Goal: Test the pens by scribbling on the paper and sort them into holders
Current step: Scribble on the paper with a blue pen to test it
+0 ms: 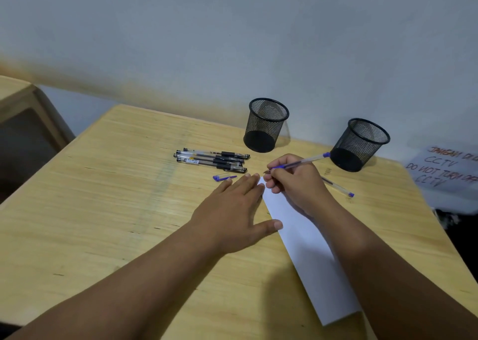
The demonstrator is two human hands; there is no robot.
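The blue pen (300, 163) sits in my right hand (297, 184), fingers curled round its barrel, tip down at the far corner of the white paper (310, 257). My left hand (230, 210) lies flat, fingers straight, pressing the paper's left edge to the counter (103, 197). A blue cap (223, 177) lies just beyond its fingertips; four black pens (212, 159) lie farther off. Another blue pen (338, 187) rests partly behind my right hand. Two mesh holders (266, 125) (359, 144) stand by the wall.
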